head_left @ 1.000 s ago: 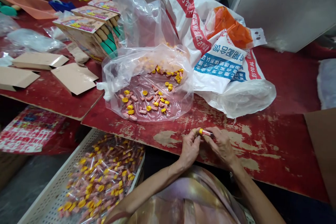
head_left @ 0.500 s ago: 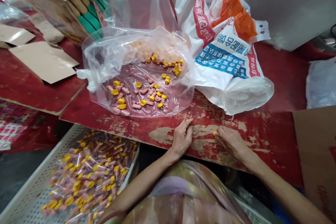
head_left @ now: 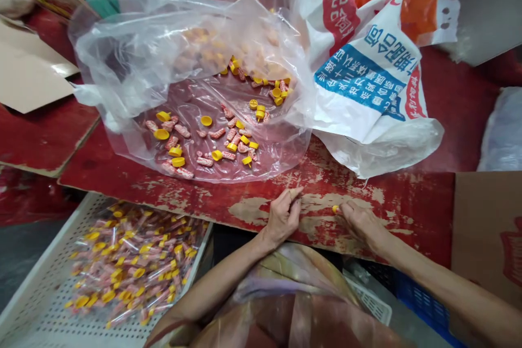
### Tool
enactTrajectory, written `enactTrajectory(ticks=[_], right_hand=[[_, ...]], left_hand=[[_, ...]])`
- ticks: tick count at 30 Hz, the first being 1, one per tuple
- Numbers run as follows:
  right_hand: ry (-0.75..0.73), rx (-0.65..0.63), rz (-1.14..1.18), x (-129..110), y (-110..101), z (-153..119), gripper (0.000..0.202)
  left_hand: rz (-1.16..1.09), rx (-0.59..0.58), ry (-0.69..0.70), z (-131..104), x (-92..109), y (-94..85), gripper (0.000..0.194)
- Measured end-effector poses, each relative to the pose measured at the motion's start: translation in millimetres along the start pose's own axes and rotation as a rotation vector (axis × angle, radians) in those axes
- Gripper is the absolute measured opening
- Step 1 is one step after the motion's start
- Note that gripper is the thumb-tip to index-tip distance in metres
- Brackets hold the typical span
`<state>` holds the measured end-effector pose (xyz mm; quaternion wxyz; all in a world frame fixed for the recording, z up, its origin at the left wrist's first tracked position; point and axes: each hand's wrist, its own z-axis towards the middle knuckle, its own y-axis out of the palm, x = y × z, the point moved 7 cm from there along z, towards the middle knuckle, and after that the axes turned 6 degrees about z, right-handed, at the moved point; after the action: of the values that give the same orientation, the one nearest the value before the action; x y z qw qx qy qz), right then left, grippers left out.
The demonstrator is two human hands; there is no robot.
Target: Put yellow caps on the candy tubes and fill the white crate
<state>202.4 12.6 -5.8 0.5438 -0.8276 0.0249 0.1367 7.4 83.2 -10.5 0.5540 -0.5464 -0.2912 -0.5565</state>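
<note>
My right hand (head_left: 361, 222) is closed in a pinch above the worn front edge of the red table, with a small yellow cap (head_left: 335, 209) poking out past the fingertips. To its left, my left hand (head_left: 283, 216) has its fingers pressed together; whatever lies in them is hidden. Beyond the hands spreads a clear plastic bag (head_left: 277, 160), its mouth open towards me. Loose yellow caps (head_left: 206, 120) and pink speckled pieces (head_left: 182, 130) lie inside it, some blurred behind the film.
Below the table at left, a white perforated crate (head_left: 35, 288) holds many clear tubes with yellow caps (head_left: 138, 272). A white printed sack (head_left: 350, 114) lies at right of the bag. A cardboard box (head_left: 481, 239) stands far right, a blue crate (head_left: 424, 299) underneath.
The camera view has shifted and moved closer to the bag. Both hands keep nearly the same place and pose, and the yellow cap shows more clearly at the right fingertips.
</note>
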Motion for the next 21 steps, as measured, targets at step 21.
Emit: enactTrajectory(ticks=[21], right_hand=[[-0.024,0.871,0.333,-3,-73,13,0.029]], left_hand=[[-0.266,0.334,-0.637,-64,-32,-138.1,0.037]])
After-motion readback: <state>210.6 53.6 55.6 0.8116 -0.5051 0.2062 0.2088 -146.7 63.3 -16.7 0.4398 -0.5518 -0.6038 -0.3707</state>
